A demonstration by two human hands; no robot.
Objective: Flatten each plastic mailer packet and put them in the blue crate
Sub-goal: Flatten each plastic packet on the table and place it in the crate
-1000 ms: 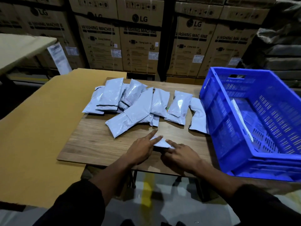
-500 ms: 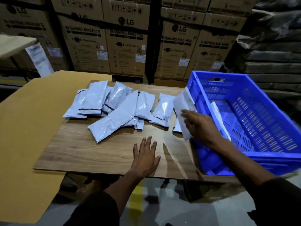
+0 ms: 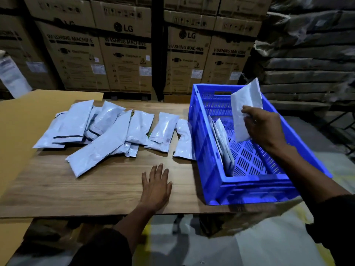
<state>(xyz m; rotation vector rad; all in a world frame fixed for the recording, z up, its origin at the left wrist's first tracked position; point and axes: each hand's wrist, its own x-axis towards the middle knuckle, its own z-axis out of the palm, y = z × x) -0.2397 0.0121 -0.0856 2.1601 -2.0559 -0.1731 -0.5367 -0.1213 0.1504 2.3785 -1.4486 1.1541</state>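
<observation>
Puffy grey plastic mailer packets (image 3: 107, 131) lie heaped on the wooden tabletop (image 3: 86, 185), left of the blue slatted plastic crate (image 3: 249, 189). The left hand (image 3: 156, 187) rests flat, fingers spread, empty. The right hand (image 3: 264, 127) pinches one flattened white mailer (image 3: 244, 104) above the crate, where other flattened packets (image 3: 222, 139) lean.

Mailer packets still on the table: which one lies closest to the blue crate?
The small packet at the right end of the row, its edge against the blue crate wall. It lies alone, while most others overlap in the pile farther left.
</observation>
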